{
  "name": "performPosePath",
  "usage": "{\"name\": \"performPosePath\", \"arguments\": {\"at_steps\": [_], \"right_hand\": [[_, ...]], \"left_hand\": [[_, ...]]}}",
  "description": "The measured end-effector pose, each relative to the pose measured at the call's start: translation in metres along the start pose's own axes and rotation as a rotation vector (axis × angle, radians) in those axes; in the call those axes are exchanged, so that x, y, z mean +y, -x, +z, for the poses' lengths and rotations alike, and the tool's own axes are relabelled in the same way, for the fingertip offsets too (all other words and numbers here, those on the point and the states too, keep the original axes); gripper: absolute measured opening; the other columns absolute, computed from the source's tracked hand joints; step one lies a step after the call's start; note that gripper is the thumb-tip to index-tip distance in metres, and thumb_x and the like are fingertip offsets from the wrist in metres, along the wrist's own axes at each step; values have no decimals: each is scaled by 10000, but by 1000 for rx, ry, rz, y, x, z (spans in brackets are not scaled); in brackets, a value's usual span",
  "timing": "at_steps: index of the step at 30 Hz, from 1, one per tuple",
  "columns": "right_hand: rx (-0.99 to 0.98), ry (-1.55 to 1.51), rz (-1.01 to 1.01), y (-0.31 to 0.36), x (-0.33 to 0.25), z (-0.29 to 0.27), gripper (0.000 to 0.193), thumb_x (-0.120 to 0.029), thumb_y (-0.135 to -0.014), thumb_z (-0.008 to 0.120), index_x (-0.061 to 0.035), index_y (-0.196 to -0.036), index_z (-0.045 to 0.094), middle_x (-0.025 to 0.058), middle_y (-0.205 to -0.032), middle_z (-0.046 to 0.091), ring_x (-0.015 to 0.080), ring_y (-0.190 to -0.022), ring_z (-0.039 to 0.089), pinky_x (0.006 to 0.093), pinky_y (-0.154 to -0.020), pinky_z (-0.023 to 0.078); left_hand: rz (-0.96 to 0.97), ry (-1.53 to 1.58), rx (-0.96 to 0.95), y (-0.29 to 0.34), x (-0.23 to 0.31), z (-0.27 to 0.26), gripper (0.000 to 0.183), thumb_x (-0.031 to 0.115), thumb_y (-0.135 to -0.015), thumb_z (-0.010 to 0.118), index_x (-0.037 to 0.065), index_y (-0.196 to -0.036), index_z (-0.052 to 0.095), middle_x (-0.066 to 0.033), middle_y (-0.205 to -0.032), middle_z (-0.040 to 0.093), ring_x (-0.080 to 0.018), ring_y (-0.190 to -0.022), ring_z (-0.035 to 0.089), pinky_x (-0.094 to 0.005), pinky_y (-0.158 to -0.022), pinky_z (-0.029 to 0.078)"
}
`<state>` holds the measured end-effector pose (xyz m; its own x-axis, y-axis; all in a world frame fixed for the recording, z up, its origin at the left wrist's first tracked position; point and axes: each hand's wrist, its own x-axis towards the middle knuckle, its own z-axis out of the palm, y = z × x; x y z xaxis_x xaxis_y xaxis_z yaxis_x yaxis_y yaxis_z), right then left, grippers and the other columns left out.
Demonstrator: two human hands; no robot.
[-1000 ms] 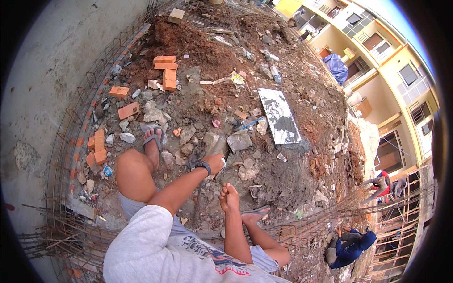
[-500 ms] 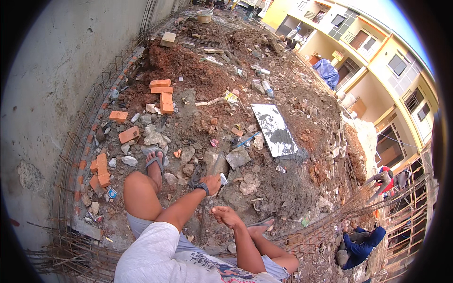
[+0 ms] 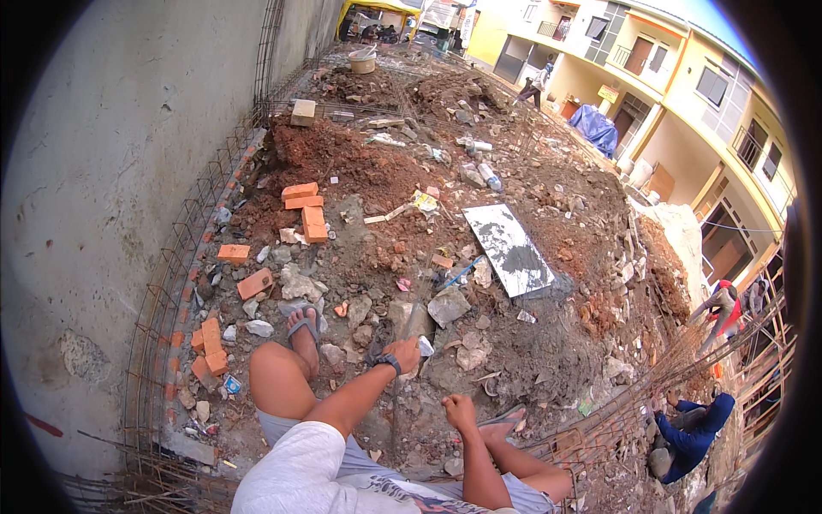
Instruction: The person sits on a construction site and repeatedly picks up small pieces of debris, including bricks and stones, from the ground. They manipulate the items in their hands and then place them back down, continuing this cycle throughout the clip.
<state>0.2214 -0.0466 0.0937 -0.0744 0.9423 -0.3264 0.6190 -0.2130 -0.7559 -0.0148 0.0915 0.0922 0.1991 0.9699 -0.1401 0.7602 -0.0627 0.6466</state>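
My left hand (image 3: pixel 402 354), with a dark watch on its wrist, is closed low over the rubble beside a grey stone block (image 3: pixel 411 318). A small pale piece (image 3: pixel 425 346) shows at its fingertips; whether they grip it, I cannot tell. A thin grey line, like a rod or taut string, runs past this hand. To the right, my right hand (image 3: pixel 461 413) is curled into a loose fist above my right foot, and whatever may be inside is hidden. Ahead lies a white board (image 3: pixel 509 250) smeared with grey mortar, with a rough stone (image 3: pixel 448 306) nearer to me.
Orange bricks (image 3: pixel 313 224) lie in loose groups at the left. A rebar cage (image 3: pixel 175 283) follows the concrete wall (image 3: pixel 111 188). At the lower right, a person in blue (image 3: pixel 692 441) crouches near more rebar. A bucket (image 3: pixel 362 61) stands far off.
My view has shifted, so the scene sits lower and further right. My right hand has moved right, away from the left, and its fingers have curled tighter. The left hand stays by the stone block.
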Motion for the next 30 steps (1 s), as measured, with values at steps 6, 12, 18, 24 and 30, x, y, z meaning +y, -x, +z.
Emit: {"name": "performPosePath", "arguments": {"at_steps": [6, 12, 18, 24, 30], "right_hand": [[-204, -898, 5, 31, -60, -15, 238, -248, -1036, 670, -26, -985, 739, -16, -690, 614, 126, -619, 570, 310, -603, 472], [-272, 253, 15, 37, -18, -29, 246, -291, -1028, 693, -52, -981, 730, -21, -710, 624, 110, -611, 559, 295, -615, 455], [87, -1257, -144, 34, -40, -40, 271, -303, -1019, 701, -40, -988, 756, -15, -733, 649, 122, -690, 600, 324, -654, 471], [-549, -141, -182, 65, -46, -40, 249, -256, -1042, 657, -24, -1012, 741, 20, -790, 685, 186, -790, 657, 382, -745, 523], [146, -1054, -174, 44, -51, -72, 299, -265, -1013, 641, 19, -927, 682, 58, -742, 656, 199, -736, 639, 357, -695, 502]], "left_hand": [[29, 41, 33, -2, -21, 4, 351, 341, -974, 492, 98, -1216, 570, -288, -1054, 724, -500, -1001, 685, -608, -886, 519], [15, 30, 43, -6, -1, -1, 354, 357, -994, 466, 112, -1218, 585, -276, -1038, 724, -495, -987, 682, -597, -884, 515], [16, 37, 153, -17, 2, -7, 331, 357, -1012, 462, 98, -1173, 591, -288, -1020, 721, -499, -973, 679, -603, -868, 507], [18, -33, 276, -30, 22, -49, 323, 351, -1012, 483, 93, -1165, 601, -278, -992, 724, -495, -960, 680, -600, -856, 502], [119, -7, 349, -38, 33, -75, 295, 344, -1016, 490, 106, -1164, 581, -290, -954, 716, -510, -922, 674, -625, -831, 493]]}}
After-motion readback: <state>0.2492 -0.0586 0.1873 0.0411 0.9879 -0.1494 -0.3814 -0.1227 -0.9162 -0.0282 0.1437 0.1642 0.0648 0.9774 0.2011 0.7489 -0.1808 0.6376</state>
